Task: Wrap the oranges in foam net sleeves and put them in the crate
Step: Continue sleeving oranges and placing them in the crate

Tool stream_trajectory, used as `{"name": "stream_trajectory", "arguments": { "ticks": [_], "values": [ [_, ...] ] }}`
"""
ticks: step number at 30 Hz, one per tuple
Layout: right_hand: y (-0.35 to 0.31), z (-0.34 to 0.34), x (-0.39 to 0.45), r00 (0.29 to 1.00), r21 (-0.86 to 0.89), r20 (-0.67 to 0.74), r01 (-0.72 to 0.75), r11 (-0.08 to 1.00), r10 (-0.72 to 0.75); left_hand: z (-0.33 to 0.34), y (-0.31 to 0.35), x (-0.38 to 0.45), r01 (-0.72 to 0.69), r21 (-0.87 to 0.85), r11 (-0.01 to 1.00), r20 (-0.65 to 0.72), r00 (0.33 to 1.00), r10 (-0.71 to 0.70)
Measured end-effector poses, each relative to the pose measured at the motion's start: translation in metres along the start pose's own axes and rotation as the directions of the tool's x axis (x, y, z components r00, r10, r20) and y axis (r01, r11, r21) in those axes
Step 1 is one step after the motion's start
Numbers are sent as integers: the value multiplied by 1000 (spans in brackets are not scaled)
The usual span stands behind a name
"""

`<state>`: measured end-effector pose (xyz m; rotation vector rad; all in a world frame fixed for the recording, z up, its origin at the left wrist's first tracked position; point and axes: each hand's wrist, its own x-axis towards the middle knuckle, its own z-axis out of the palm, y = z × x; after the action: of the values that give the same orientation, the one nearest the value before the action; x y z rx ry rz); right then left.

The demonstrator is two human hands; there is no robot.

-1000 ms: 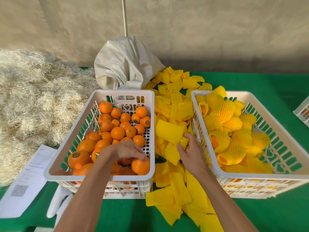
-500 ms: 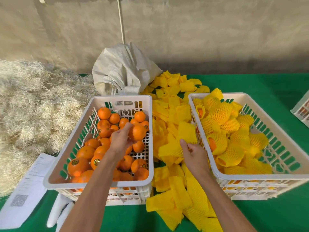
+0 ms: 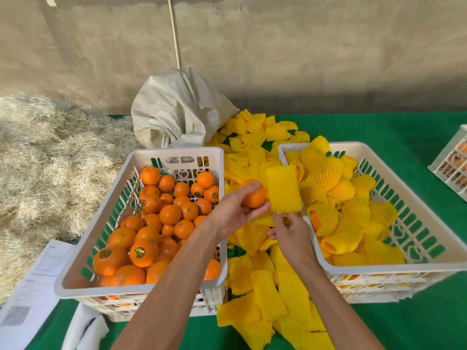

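Orange [image 3: 254,195] gripped in left hand [image 3: 233,213]; right hand [image 3: 290,233] fingers pinch foam net sleeve [image 3: 283,189] lower edge. Step: sleeving. Next likely: open sleeve mouth, insert orange.

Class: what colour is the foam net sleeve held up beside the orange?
Yellow: the sleeve, seen in the head view.

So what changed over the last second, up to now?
The left hand took an orange from the left crate and carried it right. The right hand picked a foam sleeve off the pile and raised it beside the orange. Both crates stayed put.
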<state>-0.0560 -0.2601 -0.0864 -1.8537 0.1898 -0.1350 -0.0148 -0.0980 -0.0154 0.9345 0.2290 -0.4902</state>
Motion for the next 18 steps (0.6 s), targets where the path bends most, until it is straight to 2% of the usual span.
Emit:
{"name": "stream_trajectory", "arguments": {
  "ticks": [3,7,11,13,16,18],
  "values": [
    [2,-2,0,998,8,6,66,998,-66,-1,-13,8,5,98,995,-6,1000,-5],
    [2,-2,-4,989,-30,-18,148,989,-148,-11,-18,16,29,-13,999,83,996,-28],
    [1,-1,-3,979,-75,5,204,976,-205,-15,-20,18,22,20,1000,101,995,-24],
    [3,0,-1,981,-85,51,189,978,-185,-12,-22,19,18,-3,1000,72,997,-18],
    [12,3,0,989,-136,102,116,984,-103,-12,-20,21,27,-150,988,-12,1000,-29],
    [17,5,-4,991,-81,110,82,993,-73,-13,-18,20,4,-173,985,-41,999,-11]
  ]
}}
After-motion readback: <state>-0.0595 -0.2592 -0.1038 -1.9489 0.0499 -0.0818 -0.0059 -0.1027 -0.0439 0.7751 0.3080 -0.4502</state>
